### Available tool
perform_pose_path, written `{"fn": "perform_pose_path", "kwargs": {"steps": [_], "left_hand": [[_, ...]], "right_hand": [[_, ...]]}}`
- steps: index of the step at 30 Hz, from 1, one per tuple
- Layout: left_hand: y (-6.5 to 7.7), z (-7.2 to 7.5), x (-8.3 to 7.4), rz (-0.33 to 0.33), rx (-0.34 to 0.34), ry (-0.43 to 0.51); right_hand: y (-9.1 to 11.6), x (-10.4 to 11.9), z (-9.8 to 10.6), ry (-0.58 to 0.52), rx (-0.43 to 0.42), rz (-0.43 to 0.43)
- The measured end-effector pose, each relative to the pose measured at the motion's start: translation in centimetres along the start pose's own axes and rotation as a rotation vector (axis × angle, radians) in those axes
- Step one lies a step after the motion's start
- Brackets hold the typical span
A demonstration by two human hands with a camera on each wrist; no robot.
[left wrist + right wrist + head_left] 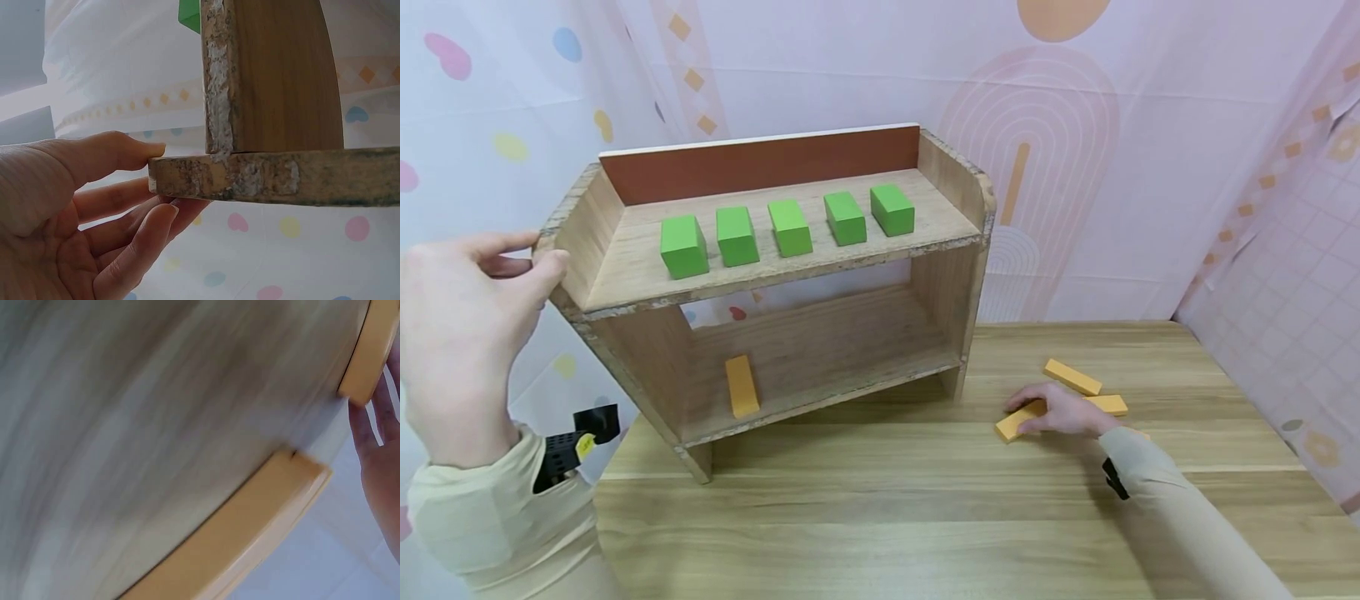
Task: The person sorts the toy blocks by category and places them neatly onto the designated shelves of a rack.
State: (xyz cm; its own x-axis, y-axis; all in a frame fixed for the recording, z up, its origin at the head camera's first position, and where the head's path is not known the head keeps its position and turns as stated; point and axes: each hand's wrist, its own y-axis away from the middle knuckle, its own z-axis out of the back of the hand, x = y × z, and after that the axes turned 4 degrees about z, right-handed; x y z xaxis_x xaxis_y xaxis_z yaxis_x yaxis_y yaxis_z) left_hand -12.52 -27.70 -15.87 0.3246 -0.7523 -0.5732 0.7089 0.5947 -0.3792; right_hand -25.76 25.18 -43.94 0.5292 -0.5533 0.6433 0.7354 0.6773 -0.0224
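My left hand [463, 321] holds the left side panel of a small wooden shelf [842, 333] near its upper front corner. In the left wrist view, thumb and fingers lie on opposite faces of the panel's end [187, 178]. On the table at the right, my right hand [1060, 410] grips an orange block [1013, 425], thumb on the near side and fingers on the far side. The right wrist view has this block [369, 353] at the fingertips, with another orange block [231, 534] lying lower down. The hand partly covers the gripped block.
Several green blocks [790, 225] stand in a row on the top shelf. One orange block [742, 387] sits on the lower shelf, toward its left end. Loose orange blocks [1072, 377] lie around my right hand on the wooden table [887, 517]. Patterned curtains [1150, 167] hang behind.
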Motion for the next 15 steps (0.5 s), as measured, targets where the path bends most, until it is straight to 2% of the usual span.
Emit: {"fn": "perform_pose_path", "kwargs": {"steps": [5,15], "left_hand": [[0.1,0.0,-0.1,0.000,0.005,-0.008],[0.0,0.1,0.0,0.021,0.012,0.006]], "right_hand": [[1.0,-0.8,1.0,0.054,-0.012,-0.020],[1.2,-1.4,1.4,-0.022,0.005,-0.025]]}}
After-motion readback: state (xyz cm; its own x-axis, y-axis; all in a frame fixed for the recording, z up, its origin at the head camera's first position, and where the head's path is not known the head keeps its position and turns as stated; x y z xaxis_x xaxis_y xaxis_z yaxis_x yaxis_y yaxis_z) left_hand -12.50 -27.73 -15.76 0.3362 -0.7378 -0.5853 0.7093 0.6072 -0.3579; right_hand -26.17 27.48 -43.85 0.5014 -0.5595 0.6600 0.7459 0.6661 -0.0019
